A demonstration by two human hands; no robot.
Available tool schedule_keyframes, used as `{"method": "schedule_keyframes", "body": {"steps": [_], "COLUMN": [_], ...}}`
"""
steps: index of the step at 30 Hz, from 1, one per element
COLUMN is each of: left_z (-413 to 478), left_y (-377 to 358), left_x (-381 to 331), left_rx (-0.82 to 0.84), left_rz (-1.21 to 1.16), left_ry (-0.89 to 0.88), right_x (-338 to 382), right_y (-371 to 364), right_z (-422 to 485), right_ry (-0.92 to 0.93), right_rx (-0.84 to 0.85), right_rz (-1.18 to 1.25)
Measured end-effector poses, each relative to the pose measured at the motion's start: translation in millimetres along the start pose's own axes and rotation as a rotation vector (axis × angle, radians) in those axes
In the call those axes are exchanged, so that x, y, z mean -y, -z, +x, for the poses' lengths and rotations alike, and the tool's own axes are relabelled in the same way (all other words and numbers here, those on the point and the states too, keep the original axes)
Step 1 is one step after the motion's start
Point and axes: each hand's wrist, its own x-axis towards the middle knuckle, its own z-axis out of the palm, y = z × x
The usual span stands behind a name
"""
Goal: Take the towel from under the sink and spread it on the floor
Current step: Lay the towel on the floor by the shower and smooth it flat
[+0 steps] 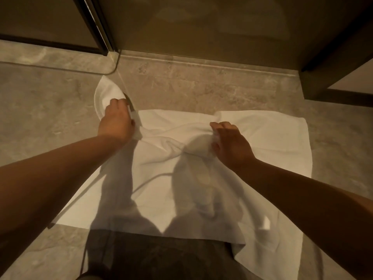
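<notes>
A white towel (262, 138) lies mostly flat on the beige stone floor, wrinkled across its far middle. My left hand (116, 121) grips the far left corner, which is bunched and curls up beyond my fingers. My right hand (230, 142) pinches a raised fold at the far middle of the towel. The far right part lies flat. The near edge runs under my dark trousers (161, 257) and is partly hidden by shadow.
A glass shower door with a dark frame (94, 27) stands at the far left, with a stone threshold (201, 65) along the back. A dark cabinet base (333, 77) juts in at the far right. Bare floor (40, 118) lies on both sides.
</notes>
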Motion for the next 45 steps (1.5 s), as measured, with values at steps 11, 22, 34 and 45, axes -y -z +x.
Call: {"method": "schedule_keyframes", "body": {"steps": [11,22,34,45], "left_z": [-11,-6,-18,-22], "left_y": [-38,-46,-59,-103], "left_x": [-42,-41,-75,-115], "left_rx": [0.699,0.667,0.442,0.476], "left_rz": [0.253,0.452,0.281,0.459], "left_ry": [-0.409,-0.297,-0.495,-0.514], "right_x": [-27,-74,-91,-128], "right_y": [-23,-24,-15,-16], "right_z": [-30,-44,-55,-63], "right_ry": [-0.364,-0.398,-0.388,-0.584], "right_rx": [0.308,0.457,0.225,0.297], "right_rz": [-0.032,-0.011,-0.03,0.016]}}
